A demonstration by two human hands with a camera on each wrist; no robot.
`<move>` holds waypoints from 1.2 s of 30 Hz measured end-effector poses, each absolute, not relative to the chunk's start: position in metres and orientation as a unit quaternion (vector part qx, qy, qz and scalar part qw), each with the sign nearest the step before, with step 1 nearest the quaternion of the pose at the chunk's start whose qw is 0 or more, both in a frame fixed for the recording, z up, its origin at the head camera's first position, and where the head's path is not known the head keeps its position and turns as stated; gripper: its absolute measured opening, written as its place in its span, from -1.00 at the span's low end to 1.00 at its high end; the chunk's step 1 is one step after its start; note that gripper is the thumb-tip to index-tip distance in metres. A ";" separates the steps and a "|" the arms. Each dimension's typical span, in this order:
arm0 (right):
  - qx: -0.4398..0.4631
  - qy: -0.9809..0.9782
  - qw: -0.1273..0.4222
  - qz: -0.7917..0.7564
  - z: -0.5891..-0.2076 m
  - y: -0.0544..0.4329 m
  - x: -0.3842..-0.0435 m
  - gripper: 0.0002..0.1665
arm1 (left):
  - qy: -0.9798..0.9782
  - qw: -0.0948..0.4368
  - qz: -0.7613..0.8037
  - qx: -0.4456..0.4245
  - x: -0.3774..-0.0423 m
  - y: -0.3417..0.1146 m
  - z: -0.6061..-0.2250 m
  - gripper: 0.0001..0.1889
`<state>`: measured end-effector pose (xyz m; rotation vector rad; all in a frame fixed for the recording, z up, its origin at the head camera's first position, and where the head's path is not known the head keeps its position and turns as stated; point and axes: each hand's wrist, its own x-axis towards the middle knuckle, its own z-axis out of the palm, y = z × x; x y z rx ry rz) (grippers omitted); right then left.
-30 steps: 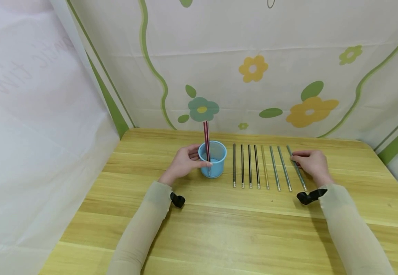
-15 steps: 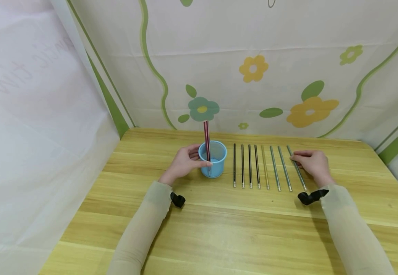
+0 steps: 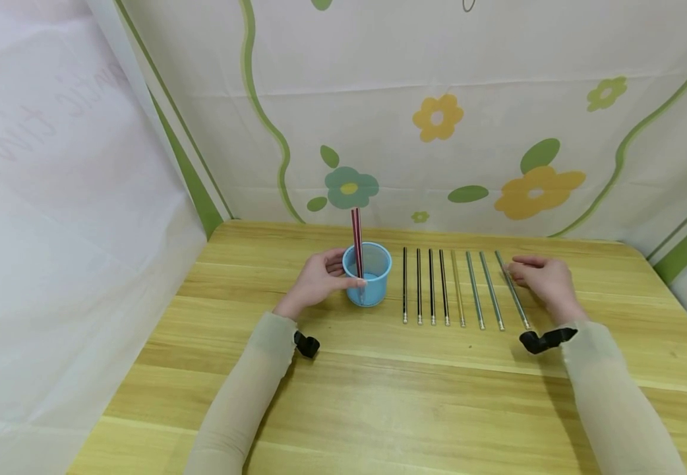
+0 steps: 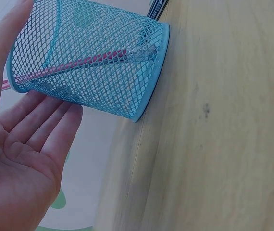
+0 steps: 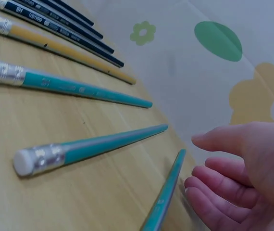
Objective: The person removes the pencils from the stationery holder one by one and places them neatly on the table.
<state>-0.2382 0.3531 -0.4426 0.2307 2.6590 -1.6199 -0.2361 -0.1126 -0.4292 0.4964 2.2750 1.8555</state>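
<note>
A light blue mesh pencil cup [image 3: 377,290] stands upright on the table, with red striped pencil wood [image 3: 357,231] leaning out of it. My left hand [image 3: 318,280] holds the cup from its left side, thumb across the front rim and fingers behind; in the left wrist view the fingertips [image 4: 72,115] meet the mesh wall. Right of the cup, pencils lie in a row. At its right end is a teal pencil [image 3: 515,293], and my right hand [image 3: 548,284] hovers beside its upper part. The right wrist view shows loosely bent fingers [image 5: 223,185] apart from that teal pencil [image 5: 166,192], holding nothing.
Several black pencils [image 3: 430,287], a yellow pencil [image 3: 457,287] and two more teal pencils [image 3: 475,290] fill the row, eraser ends toward me. Behind the wooden table [image 3: 379,396] hangs a flower-printed curtain [image 3: 391,119]; another white curtain [image 3: 53,231] hangs on the left.
My right hand has let go of the rightmost teal pencil and drawn slightly right, away from it. The left hand and the cup have stayed put.
</note>
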 end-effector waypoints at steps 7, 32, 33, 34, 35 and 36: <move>0.077 0.861 0.008 -0.503 -0.426 0.346 -0.235 -0.10 | 0.761 0.090 0.622 0.162 -0.238 -0.113 -0.430 -0.23; -0.018 0.812 -0.012 -0.583 -0.385 0.225 -0.234 -0.29 | 0.757 0.081 0.625 0.172 -0.234 -0.111 -0.432 -0.25; -0.021 0.810 -0.010 -0.586 -0.385 0.220 -0.233 -0.29 | 0.758 0.082 0.624 0.172 -0.234 -0.110 -0.432 -0.25; -0.023 0.807 -0.009 -0.590 -0.385 0.215 -0.233 -0.28 | 0.757 0.082 0.624 0.174 -0.234 -0.110 -0.432 -0.24; -0.026 0.805 -0.008 -0.593 -0.385 0.210 -0.233 -0.28 | 0.758 0.082 0.623 0.175 -0.234 -0.109 -0.432 -0.24; -0.028 0.804 -0.006 -0.594 -0.384 0.205 -0.233 -0.29 | 0.758 0.082 0.623 0.176 -0.234 -0.108 -0.432 -0.24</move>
